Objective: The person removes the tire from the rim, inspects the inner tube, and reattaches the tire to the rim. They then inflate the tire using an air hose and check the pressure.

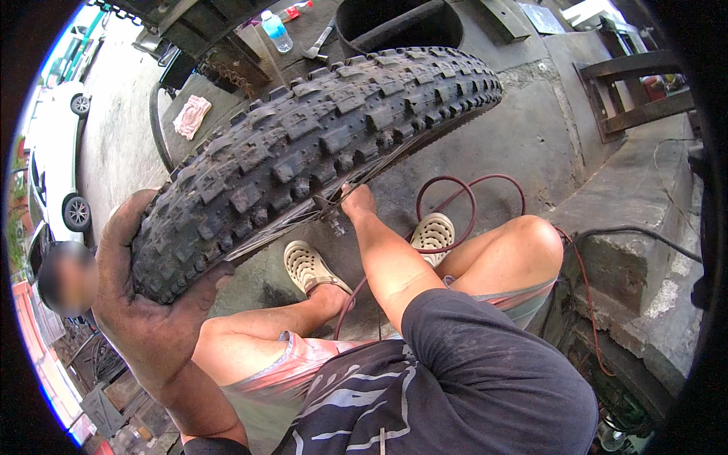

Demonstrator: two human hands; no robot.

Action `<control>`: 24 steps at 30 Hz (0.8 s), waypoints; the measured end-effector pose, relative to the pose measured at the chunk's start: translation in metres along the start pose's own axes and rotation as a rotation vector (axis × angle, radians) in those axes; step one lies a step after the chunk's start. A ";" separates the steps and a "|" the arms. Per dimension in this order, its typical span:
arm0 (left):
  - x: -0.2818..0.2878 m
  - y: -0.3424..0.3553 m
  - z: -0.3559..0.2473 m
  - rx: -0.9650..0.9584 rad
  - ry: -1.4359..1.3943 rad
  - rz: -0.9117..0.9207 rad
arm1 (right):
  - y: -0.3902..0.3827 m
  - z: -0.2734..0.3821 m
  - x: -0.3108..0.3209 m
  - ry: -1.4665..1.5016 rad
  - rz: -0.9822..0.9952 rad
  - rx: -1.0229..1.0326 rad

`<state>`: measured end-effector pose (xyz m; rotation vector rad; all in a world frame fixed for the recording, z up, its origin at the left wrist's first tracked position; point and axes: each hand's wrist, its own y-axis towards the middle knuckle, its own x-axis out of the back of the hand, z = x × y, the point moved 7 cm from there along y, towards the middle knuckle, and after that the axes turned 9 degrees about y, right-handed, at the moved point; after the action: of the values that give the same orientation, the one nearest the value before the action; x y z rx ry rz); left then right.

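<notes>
A bicycle wheel with a black knobby tire (318, 140) is held up slantwise in front of me, its tread facing me. My left hand (155, 311) wraps round the tire at its lower left end, thumb on one side and fingers on the other. My right hand (359, 202) is at the underside of the wheel, by the hub (330, 203). Its fingers are bent in against the hub area and partly hidden, so I cannot make out exactly what they pinch. Spokes and rim show only as a thin edge below the tire.
A dark red hose (475, 205) loops beside my right clog (434, 233). Beyond the wheel are a hammer (318, 42), a water bottle (276, 32) and a round black tub (459, 32). A pink cloth (192, 117) lies left. A concrete ledge (629, 220) runs along the right.
</notes>
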<state>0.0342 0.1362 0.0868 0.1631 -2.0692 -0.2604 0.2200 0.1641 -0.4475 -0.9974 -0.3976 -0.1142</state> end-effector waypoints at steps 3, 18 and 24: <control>0.001 -0.001 0.001 0.013 0.026 -0.003 | -0.002 0.001 0.002 0.022 0.013 -0.001; 0.002 0.001 0.002 0.013 0.005 0.026 | 0.002 0.000 0.000 0.002 0.021 0.050; 0.002 0.000 0.002 0.015 0.022 0.014 | 0.010 -0.006 -0.006 0.025 0.054 0.067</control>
<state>0.0320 0.1360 0.0874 0.1603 -2.0506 -0.2337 0.2188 0.1643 -0.4607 -0.9393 -0.3490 -0.0647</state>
